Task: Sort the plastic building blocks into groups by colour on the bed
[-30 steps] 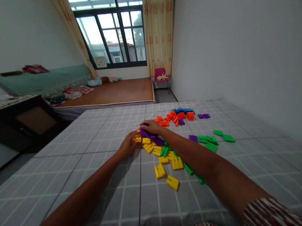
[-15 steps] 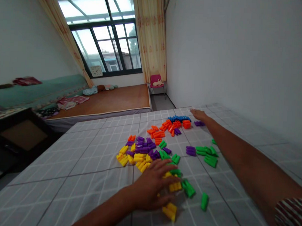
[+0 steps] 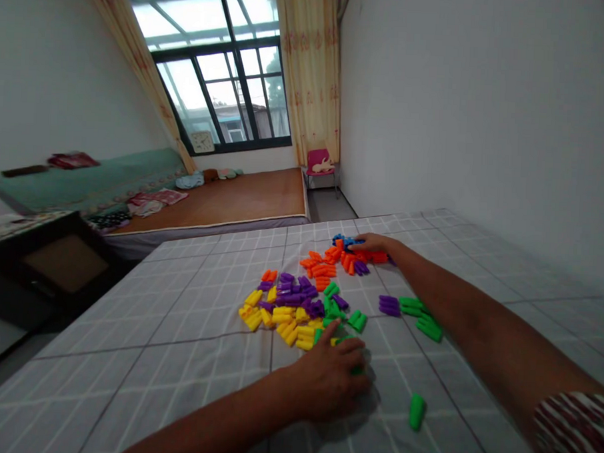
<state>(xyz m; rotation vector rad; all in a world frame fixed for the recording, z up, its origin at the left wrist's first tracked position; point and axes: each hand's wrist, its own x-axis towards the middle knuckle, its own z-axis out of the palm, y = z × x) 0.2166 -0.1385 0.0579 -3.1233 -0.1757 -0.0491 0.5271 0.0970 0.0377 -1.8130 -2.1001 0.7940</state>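
My left hand lies palm down at the near side of a loose pile, fingers apart and bent over plastic pieces. A green piece shows between its fingers; whatever lies under the palm is hidden. Yellow pieces and green pieces border it, with purple pieces behind. Farther off, my right hand reaches across the far end of the pile, fingers stretched over blue pieces and beside orange pieces. Its fingertips are small and partly blurred, and I see nothing gripped in them.
A checked cloth covers the table. One green piece lies alone at the near right. Purple and green pieces lie beside my right forearm. Beyond are a bed, a dark cabinet and a pink chair.
My right hand has moved left from the far table edge onto the blue and orange pieces. My left hand has shifted right, and nearby yellow and green pieces are now gathered or covered.
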